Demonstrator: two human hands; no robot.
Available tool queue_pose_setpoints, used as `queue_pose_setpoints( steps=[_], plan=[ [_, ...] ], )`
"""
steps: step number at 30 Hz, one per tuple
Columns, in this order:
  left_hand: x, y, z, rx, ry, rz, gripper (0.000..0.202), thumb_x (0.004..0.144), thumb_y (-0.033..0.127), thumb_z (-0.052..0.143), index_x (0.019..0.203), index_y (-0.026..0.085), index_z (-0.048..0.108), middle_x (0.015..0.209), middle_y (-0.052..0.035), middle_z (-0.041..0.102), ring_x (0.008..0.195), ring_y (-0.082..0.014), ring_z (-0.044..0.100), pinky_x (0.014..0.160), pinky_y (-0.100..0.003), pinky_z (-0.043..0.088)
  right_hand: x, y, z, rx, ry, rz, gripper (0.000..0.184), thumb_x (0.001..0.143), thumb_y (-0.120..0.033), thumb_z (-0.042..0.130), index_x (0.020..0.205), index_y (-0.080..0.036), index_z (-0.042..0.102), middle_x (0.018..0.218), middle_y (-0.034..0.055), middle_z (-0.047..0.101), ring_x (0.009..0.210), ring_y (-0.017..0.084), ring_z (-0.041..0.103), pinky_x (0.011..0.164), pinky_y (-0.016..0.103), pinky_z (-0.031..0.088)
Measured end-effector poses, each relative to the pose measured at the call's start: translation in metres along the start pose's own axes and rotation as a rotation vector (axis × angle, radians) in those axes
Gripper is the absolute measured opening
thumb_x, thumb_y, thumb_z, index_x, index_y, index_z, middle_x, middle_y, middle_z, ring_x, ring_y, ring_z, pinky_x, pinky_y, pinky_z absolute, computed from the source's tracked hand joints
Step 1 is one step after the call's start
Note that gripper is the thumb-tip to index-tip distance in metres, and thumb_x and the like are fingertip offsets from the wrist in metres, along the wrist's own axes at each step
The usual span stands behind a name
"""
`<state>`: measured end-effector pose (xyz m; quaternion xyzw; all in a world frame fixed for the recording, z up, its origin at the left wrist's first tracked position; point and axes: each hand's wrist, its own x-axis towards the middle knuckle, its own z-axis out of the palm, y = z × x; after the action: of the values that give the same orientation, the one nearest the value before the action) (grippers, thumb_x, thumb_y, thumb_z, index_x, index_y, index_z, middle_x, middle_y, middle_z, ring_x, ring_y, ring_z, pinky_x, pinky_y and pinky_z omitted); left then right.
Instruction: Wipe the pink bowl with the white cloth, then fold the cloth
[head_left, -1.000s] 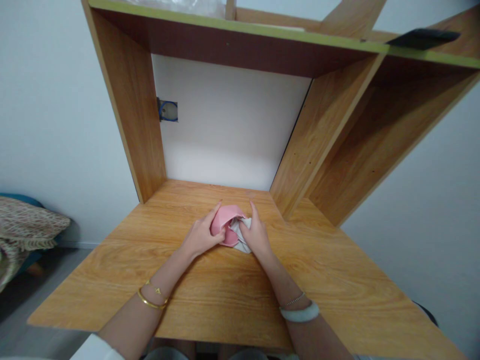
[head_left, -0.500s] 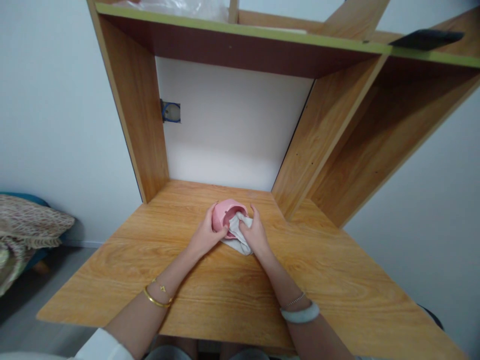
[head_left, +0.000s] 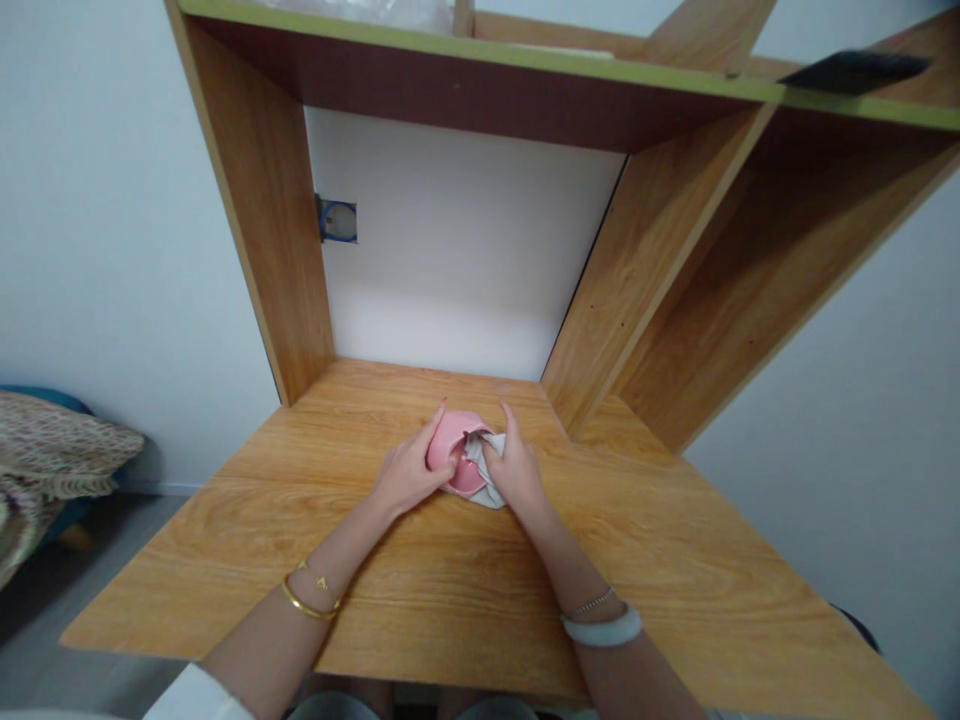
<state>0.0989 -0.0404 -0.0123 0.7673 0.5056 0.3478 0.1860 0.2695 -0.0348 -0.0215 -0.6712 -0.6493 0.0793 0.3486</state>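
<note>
A pink bowl (head_left: pixel 450 437) is tilted above the desk, with its opening toward me and to the right. My left hand (head_left: pixel 412 470) is closed on its left side, the thumb at the rim. My right hand (head_left: pixel 519 474) pinches a pale grey-white cloth (head_left: pixel 492 490), part of which is tucked inside the bowl's opening. Some of the cloth hangs below the rim on the right. The right thumb is partly hidden in the cloth, and one right finger points up beside the bowl.
The wooden desk (head_left: pixel 420 580) spreads around both arms, with side panels (head_left: pixel 255 220) and a shelf (head_left: pixel 465 95) over it. Clear plastic (head_left: pixel 375 12) and a dark flat object (head_left: pixel 855 72) lie on the shelf. An open socket box (head_left: pixel 337 221) sits in the back wall.
The bowl has turned and tipped slightly downward, showing more of its inside. My right hand has shifted the cloth toward the right side of the opening. The left hand keeps its hold.
</note>
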Motion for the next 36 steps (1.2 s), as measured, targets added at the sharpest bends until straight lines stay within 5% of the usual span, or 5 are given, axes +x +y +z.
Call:
queue_pose_setpoints(
  steps=[5, 10, 21, 26, 36],
  plan=[
    [0.000, -0.003, 0.006, -0.089, 0.004, -0.088, 0.087, 0.075, 0.051, 0.052, 0.140, 0.015, 0.006, 0.114, -0.0132, 0.057, 0.093, -0.0262, 0.059, 0.078, -0.036, 0.045, 0.003, 0.009, 0.011, 0.243, 0.106, 0.020, 0.063, 0.077, -0.021, 0.042, 0.136, -0.014, 0.021, 0.106, 0.0115, 0.061, 0.094, 0.022, 0.058, 0.075, 0.031, 0.044],
    [-0.001, -0.002, 0.014, -0.276, 0.026, 0.016, 0.082, 0.074, 0.044, 0.057, 0.137, 0.013, 0.015, 0.128, -0.0142, 0.046, 0.111, -0.0237, 0.050, 0.090, -0.034, 0.041, 0.005, 0.012, 0.026, 0.429, 0.127, -0.014, 0.054, 0.078, -0.025, 0.041, 0.130, -0.013, 0.031, 0.126, 0.0125, 0.047, 0.112, 0.019, 0.047, 0.090, 0.032, 0.038],
    [-0.002, 0.001, -0.002, -0.003, 0.000, 0.005, 0.070, 0.068, 0.030, 0.056, 0.133, 0.017, 0.032, 0.109, -0.0088, 0.061, 0.094, -0.0252, 0.059, 0.083, -0.035, 0.045, 0.000, -0.003, -0.010, -0.191, 0.070, -0.045, 0.072, 0.076, -0.038, 0.052, 0.138, -0.020, 0.020, 0.069, 0.0034, 0.064, 0.065, 0.021, 0.060, 0.058, 0.026, 0.038],
    [-0.002, 0.001, -0.002, 0.047, -0.046, 0.035, 0.069, 0.070, 0.033, 0.055, 0.133, 0.018, 0.031, 0.110, -0.0094, 0.061, 0.093, -0.0259, 0.059, 0.082, -0.036, 0.044, 0.000, -0.001, -0.004, -0.116, 0.001, -0.049, 0.071, 0.078, -0.035, 0.047, 0.139, -0.015, 0.017, 0.064, 0.0019, 0.063, 0.058, 0.020, 0.057, 0.054, 0.026, 0.038],
    [0.000, -0.006, 0.012, -0.064, -0.014, -0.033, 0.081, 0.076, 0.053, 0.050, 0.138, 0.014, 0.015, 0.119, -0.0148, 0.053, 0.097, -0.0263, 0.058, 0.080, -0.037, 0.045, 0.007, 0.015, 0.020, 0.352, 0.112, 0.014, 0.060, 0.078, -0.025, 0.040, 0.134, -0.009, 0.027, 0.125, 0.0124, 0.049, 0.112, 0.019, 0.048, 0.088, 0.030, 0.041]
  ],
)
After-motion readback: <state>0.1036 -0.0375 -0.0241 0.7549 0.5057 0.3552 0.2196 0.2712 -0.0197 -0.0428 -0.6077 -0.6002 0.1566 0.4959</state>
